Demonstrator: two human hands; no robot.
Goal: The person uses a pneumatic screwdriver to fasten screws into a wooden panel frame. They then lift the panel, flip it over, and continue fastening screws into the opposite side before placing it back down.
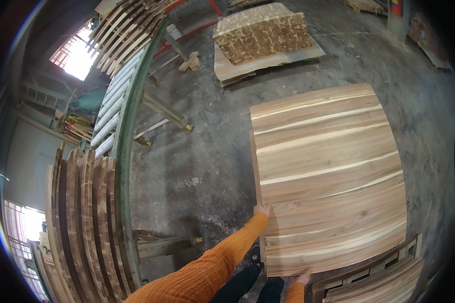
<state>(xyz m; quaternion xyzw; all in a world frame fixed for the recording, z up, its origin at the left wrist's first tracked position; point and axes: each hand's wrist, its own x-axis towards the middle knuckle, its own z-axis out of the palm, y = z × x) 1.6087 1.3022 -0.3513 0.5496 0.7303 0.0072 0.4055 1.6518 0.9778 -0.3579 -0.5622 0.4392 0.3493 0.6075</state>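
Note:
A wide wooden panel with light and brown stripes lies flat in front of me, to the right of centre. My left hand is closed on its left edge, the fingers partly hidden. At the near edge of the panel, my right hand grips close to the near left corner, its fingers partly under the board. Along the left side a thin strip of wood shows beneath the panel; what lies under the rest is hidden.
On the left runs a green-framed roller conveyor, with upright boards on its near part and more boards farther along. A stack of wood pieces sits on a pallet-like base ahead. Slatted wood stands at the near right.

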